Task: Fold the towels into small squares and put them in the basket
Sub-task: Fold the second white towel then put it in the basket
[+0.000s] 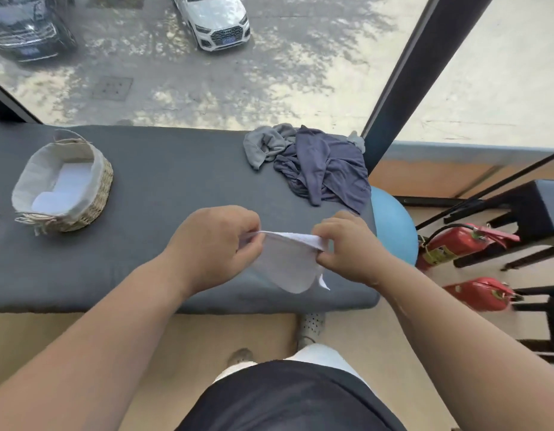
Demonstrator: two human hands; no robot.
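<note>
The white towel (285, 265) is held up over the near right part of the padded table (176, 181). Its top edge is stretched taut from left to right, roughly parallel to the table's near edge. The rest hangs down toward that edge in a rounded sag, with a small corner poking out at the lower right. The left hand (213, 244) pinches the towel's left end between thumb and curled fingers, and the right hand (350, 247) pinches the right end the same way. The cloth looks like fine-looped terry with a thicker hem along the stretched edge. The table top is dark grey fabric, cushioned, with rounded corners. Near its left edge stands an oval woven straw basket (101, 188) with a pale cloth lining and a loop handle, and folded white towels (73, 181) lie flat inside it. At the far right corner lies a crumpled dark blue towel (328, 169), touching a bunched light grey towel (266, 144) on its left. No writing on any towel can be read. Beyond the glass, a white car (216, 20) shows four linked rings on its grille, and its blue plate is too blurred to read.
</note>
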